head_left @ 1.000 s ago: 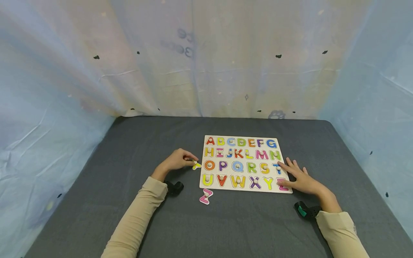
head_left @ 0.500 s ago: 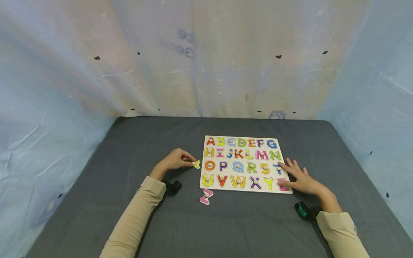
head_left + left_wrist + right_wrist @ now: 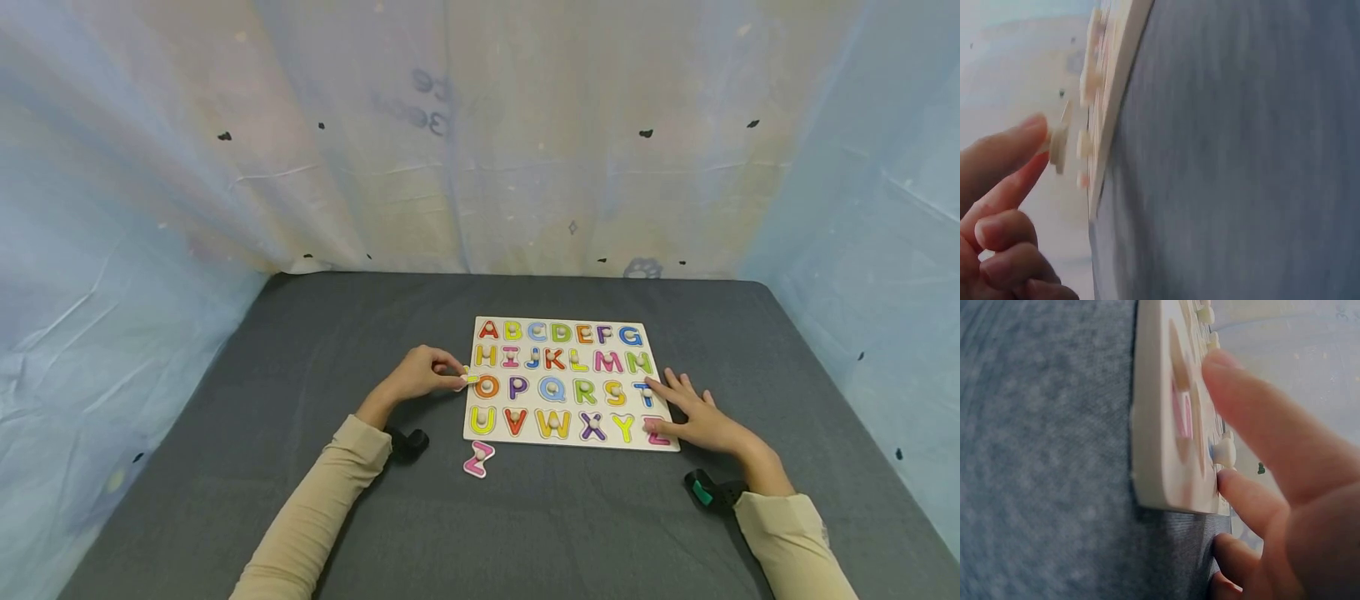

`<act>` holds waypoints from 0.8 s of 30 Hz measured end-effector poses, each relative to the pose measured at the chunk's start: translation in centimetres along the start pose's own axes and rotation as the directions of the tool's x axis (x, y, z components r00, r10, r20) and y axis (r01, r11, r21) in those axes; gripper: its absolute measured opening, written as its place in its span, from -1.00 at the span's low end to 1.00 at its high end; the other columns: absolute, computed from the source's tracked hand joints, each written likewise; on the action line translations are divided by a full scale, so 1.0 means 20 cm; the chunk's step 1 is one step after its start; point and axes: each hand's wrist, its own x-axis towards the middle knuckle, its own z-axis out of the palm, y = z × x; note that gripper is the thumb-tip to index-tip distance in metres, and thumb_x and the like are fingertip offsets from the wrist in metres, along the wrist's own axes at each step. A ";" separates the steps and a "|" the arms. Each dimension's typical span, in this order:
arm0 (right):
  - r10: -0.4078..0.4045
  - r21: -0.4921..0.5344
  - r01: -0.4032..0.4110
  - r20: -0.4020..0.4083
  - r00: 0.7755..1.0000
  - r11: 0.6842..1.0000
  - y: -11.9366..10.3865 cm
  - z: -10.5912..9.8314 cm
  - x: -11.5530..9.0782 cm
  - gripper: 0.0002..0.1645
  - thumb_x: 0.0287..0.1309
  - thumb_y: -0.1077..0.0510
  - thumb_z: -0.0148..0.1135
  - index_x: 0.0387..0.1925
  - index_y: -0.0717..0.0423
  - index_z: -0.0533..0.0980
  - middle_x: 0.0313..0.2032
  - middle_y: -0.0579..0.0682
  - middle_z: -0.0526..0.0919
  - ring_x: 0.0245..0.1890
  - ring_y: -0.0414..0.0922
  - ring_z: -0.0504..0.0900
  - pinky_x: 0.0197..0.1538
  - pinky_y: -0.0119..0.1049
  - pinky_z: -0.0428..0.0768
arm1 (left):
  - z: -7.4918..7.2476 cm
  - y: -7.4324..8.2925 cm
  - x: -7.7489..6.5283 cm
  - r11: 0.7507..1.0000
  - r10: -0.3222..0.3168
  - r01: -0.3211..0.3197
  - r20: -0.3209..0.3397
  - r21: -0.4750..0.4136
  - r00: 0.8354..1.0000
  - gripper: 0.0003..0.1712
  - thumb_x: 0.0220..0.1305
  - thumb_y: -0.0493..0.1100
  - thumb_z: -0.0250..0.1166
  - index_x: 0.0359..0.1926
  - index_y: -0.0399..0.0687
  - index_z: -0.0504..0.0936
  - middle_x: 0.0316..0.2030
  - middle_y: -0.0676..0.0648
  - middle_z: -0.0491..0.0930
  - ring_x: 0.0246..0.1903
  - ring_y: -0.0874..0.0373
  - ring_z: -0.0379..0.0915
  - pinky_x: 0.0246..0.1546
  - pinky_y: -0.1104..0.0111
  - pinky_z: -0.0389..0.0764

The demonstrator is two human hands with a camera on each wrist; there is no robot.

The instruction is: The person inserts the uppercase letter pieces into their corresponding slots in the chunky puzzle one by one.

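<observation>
Between thumb and fingertips, my left hand (image 3: 420, 372) pinches a yellow letter Y puzzle piece (image 3: 472, 379). The piece is tilted and overlaps the board's left edge near the orange O (image 3: 487, 387). In the left wrist view the Y piece (image 3: 1059, 147) appears edge-on, close to the knobbed letters. My right hand (image 3: 697, 414) rests with spread fingers on the right end of the wooden alphabet board (image 3: 500, 430), by the blue T (image 3: 643, 394) and the pink Z recess (image 3: 660, 433). The Y recess (image 3: 623, 427) shows its printed yellow letter without a knob.
A loose pink letter Z piece (image 3: 478, 459) lies on the grey cloth table (image 3: 570, 525), just below the board's lower left corner. Knobbed letters fill the board's other places. Pale printed curtains (image 3: 525, 167) hang behind the table and at both sides.
My left hand has turned the Y piece and brought it slightly right, from beside the board to over its left edge. The right hand stays where it was.
</observation>
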 end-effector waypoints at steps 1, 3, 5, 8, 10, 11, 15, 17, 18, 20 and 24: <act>0.002 0.001 -0.002 0.002 1.000 1.000 0.00 0.00 0.00 0.05 0.12 -0.10 0.31 0.47 0.20 0.02 0.46 0.47 -0.30 0.44 0.48 -0.44 0.25 0.52 -0.46 | 0.02 0.02 0.00 1.000 0.005 -0.005 -0.001 -0.010 1.000 -0.75 0.11 -0.15 0.43 -0.20 -0.19 0.74 -0.71 0.08 0.20 -0.66 0.26 0.10 -0.56 0.49 0.19; 0.006 0.002 -0.006 0.004 1.000 1.000 0.00 0.00 0.00 0.05 0.12 -0.11 0.31 0.47 0.20 0.02 0.46 0.47 -0.30 0.44 0.47 -0.45 0.25 0.51 -0.47 | 0.05 0.05 0.01 1.000 0.012 -0.012 0.002 -0.027 1.000 -0.75 0.10 -0.14 0.44 -0.22 -0.19 0.74 -0.69 0.07 0.21 -0.65 0.26 0.10 -0.56 0.49 0.18; 0.008 0.006 -0.009 0.006 1.000 1.000 0.00 0.00 0.00 0.06 0.12 -0.11 0.31 0.47 0.20 0.02 0.46 0.47 -0.30 0.44 0.47 -0.45 0.25 0.51 -0.47 | 0.08 0.09 0.01 0.999 0.022 -0.021 0.013 -0.047 1.000 -0.75 0.09 -0.13 0.45 -0.23 -0.19 0.74 -0.69 0.07 0.21 -0.64 0.25 0.10 -0.56 0.49 0.16; 0.011 0.010 -0.011 0.007 1.000 1.000 -0.01 0.00 0.00 0.06 0.11 -0.11 0.31 0.47 0.20 0.02 0.46 0.47 -0.31 0.44 0.47 -0.46 0.25 0.51 -0.48 | 0.14 0.15 0.02 0.996 0.051 -0.048 0.037 -0.070 0.998 -0.76 0.10 -0.13 0.44 -0.24 -0.19 0.75 -0.71 0.08 0.21 -0.65 0.26 0.08 -0.57 0.50 0.13; 0.010 0.012 -0.010 0.007 1.000 1.000 0.00 0.00 0.00 0.06 0.11 -0.11 0.31 0.47 0.20 0.02 0.46 0.47 -0.31 0.44 0.47 -0.46 0.25 0.51 -0.49 | 0.17 0.18 0.03 0.994 0.073 -0.069 0.056 -0.085 0.996 -0.76 0.10 -0.13 0.44 -0.24 -0.19 0.75 -0.73 0.08 0.20 -0.66 0.26 0.06 -0.56 0.50 0.12; 0.006 0.013 -0.006 0.007 1.000 1.000 0.00 0.00 0.00 0.06 0.12 -0.11 0.31 0.47 0.20 0.02 0.46 0.47 -0.31 0.44 0.47 -0.46 0.25 0.51 -0.49 | 0.19 0.20 0.03 0.993 0.083 -0.077 0.065 -0.088 0.994 -0.77 0.11 -0.13 0.44 -0.24 -0.18 0.75 -0.73 0.08 0.20 -0.67 0.27 0.05 -0.56 0.50 0.12; -0.002 0.017 0.001 0.008 1.000 1.000 0.00 0.00 0.00 0.05 0.12 -0.10 0.31 0.48 0.20 0.01 0.46 0.47 -0.31 0.43 0.47 -0.46 0.25 0.51 -0.50 | 0.26 0.26 0.04 0.990 0.108 -0.099 0.089 -0.095 0.990 -0.79 0.10 -0.14 0.45 -0.25 -0.14 0.75 -0.73 0.08 0.19 -0.67 0.29 0.02 -0.54 0.52 0.11; -0.003 0.020 0.003 0.009 1.000 1.000 0.00 0.00 0.00 0.06 0.13 -0.09 0.31 0.48 0.20 0.01 0.46 0.47 -0.31 0.43 0.48 -0.46 0.25 0.51 -0.50 | 0.29 0.29 0.05 0.989 0.119 -0.109 0.096 -0.104 0.988 -0.79 0.09 -0.14 0.45 -0.26 -0.15 0.75 -0.72 0.08 0.19 -0.67 0.30 0.02 -0.53 0.53 0.10; -0.001 0.022 0.001 0.009 1.000 1.000 0.00 0.00 0.00 0.06 0.13 -0.10 0.31 0.48 0.20 0.01 0.46 0.46 -0.31 0.43 0.48 -0.46 0.25 0.51 -0.50 | 0.31 0.30 0.05 0.987 0.125 -0.114 0.098 -0.111 0.987 -0.79 0.09 -0.14 0.45 -0.26 -0.15 0.75 -0.72 0.08 0.20 -0.66 0.30 0.02 -0.54 0.54 0.10; 0.003 0.024 -0.003 0.009 1.000 1.000 0.00 0.00 0.00 0.06 0.12 -0.10 0.31 0.48 0.20 0.01 0.46 0.46 -0.32 0.43 0.47 -0.47 0.25 0.51 -0.51 | 0.35 0.33 0.06 0.984 0.139 -0.127 0.096 -0.122 0.986 -0.79 0.10 -0.14 0.44 -0.26 -0.16 0.75 -0.72 0.09 0.18 -0.67 0.30 0.01 -0.54 0.54 0.10; 0.007 0.023 -0.007 0.014 1.000 1.000 0.00 0.00 0.00 0.06 0.13 -0.10 0.30 0.48 0.20 0.00 0.46 0.46 -0.32 0.43 0.47 -0.47 0.25 0.50 -0.51 | 0.42 0.39 0.07 0.980 0.147 -0.133 0.087 -0.147 0.985 -0.80 0.12 -0.11 0.43 -0.27 -0.11 0.76 -0.75 0.12 0.12 -0.68 0.30 -0.05 -0.53 0.52 0.10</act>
